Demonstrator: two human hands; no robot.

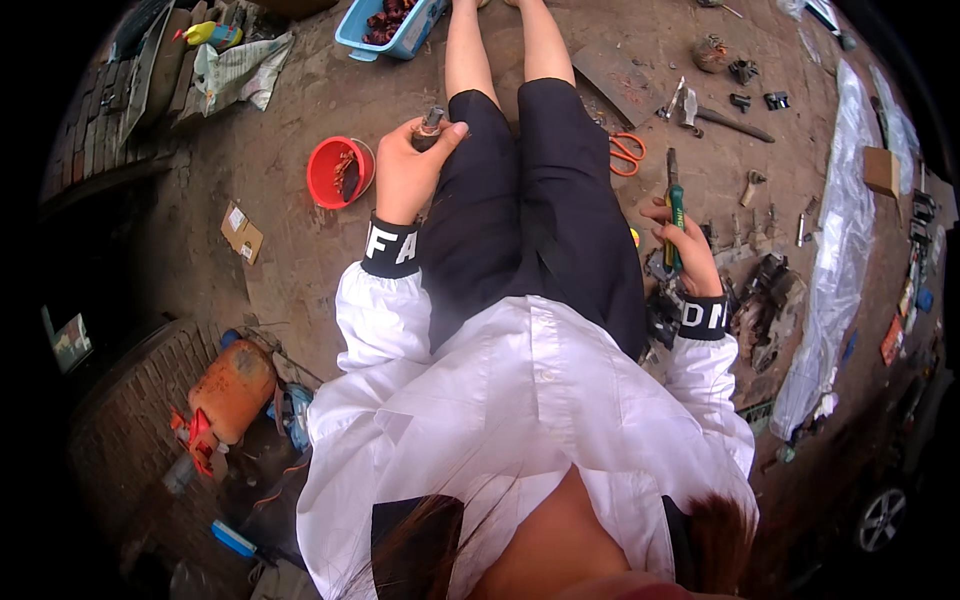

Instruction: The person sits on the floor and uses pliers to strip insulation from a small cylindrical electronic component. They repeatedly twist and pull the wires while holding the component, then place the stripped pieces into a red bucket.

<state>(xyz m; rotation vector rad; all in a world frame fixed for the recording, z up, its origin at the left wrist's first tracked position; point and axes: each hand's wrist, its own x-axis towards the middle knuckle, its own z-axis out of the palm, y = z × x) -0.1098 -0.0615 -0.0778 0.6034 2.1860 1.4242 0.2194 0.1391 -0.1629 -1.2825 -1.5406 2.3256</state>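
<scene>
My left hand is closed around a small cylindrical metal part with a shiny end, held above my left leg; my fingers hide much of it. Out to the right, my right hand grips a green-handled tool with a flat dark blade pointing away from me. The blade touches nothing that I can see. Just left of my left hand stands a red bucket with copper-coloured scraps inside. Orange-handled scissors lie beside my right leg. Greasy dark metal parts are heaped by my right wrist.
A blue plastic basin of dark reddish pieces sits beyond my legs. At the far right lie a metal plate, a hammer and clear plastic sheeting. Flattened cardboard and an orange tank are on the left.
</scene>
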